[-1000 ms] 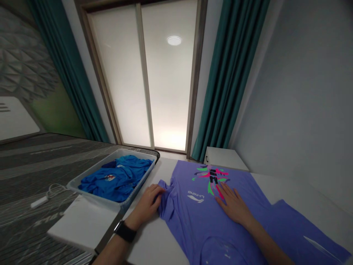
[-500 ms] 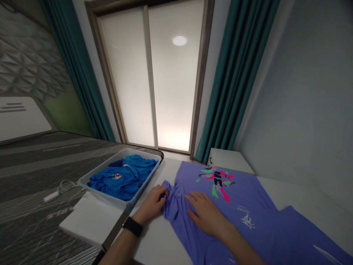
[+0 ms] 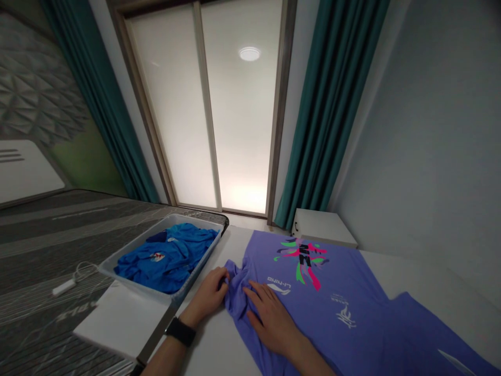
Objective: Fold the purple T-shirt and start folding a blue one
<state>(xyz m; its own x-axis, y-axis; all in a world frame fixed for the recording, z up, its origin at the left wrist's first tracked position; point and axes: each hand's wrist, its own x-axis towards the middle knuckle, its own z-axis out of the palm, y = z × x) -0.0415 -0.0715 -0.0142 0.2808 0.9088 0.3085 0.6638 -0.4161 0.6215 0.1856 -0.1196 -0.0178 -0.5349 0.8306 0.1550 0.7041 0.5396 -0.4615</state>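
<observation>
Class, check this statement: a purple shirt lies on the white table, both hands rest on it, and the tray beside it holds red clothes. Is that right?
Only the colour is wrong: the head view shows blue clothes in the tray beside the purple shirt.

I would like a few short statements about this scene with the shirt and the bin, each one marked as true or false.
1. The left hand pinches the bunched edge of the purple T-shirt. True.
2. The right hand lies flat on the T-shirt. True.
3. The bin holds red towels. False: the bin holds blue clothes.
4. A watch sits on the right wrist. False: the dark watch is on the left wrist.
5. The T-shirt is folded into a small square. False: it lies spread out on the white table.
6. Teal curtains hang beside the window. True.
</observation>
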